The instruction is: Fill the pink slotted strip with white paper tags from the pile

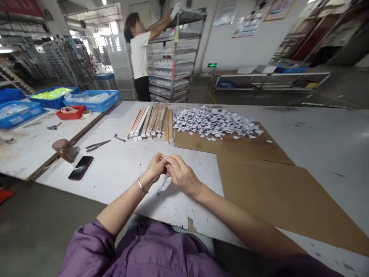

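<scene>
Your left hand [155, 168] and right hand [180, 175] pinch closed together on a small white strip [165, 185], which dangles just below them above the bench [121, 165].

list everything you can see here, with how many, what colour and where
small pieces: a pile, white, far table on cardboard
cardboard sheets: two, brown, right
flat sticks: a row, tan, beside the pile
scissors: one, grey, left
phone: one, black, left edge
jar: one, brown, by the phone
blue trays: several, left bench
red tray: one
co-worker: one, white top, at rack
left hand, right hand: together, holding a small whitish piece
</scene>
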A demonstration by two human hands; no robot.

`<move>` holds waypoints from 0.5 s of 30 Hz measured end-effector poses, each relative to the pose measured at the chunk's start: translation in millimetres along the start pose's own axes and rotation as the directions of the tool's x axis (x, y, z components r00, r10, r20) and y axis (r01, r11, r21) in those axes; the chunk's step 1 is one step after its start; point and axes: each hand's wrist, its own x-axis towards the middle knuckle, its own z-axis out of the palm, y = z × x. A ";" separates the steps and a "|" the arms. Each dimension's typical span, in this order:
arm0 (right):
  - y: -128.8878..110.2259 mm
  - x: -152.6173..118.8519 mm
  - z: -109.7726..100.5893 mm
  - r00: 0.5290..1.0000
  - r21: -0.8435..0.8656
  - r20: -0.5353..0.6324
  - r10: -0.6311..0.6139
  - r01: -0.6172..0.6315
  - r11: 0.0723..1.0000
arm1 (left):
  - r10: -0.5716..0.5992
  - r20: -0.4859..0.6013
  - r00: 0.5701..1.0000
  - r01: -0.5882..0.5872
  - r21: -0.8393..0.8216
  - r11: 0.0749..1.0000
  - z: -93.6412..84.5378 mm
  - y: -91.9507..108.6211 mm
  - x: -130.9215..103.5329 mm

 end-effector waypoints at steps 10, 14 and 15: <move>85.0 -64.0 -35.8 0.580 0.121 0.658 0.480 -0.711 0.692 | 0.718 0.462 0.520 -0.790 0.581 0.197 83.5 -62.9 27.2; 119.0 -90.9 -36.7 0.552 0.797 0.499 0.668 -0.594 -0.105 | 0.714 0.570 0.406 -0.848 0.527 0.062 117.1 -82.4 35.9; 122.7 -100.1 -33.7 0.512 0.855 0.457 0.727 -0.478 -0.201 | 0.700 0.597 0.392 -0.861 0.506 0.050 123.9 -84.1 37.2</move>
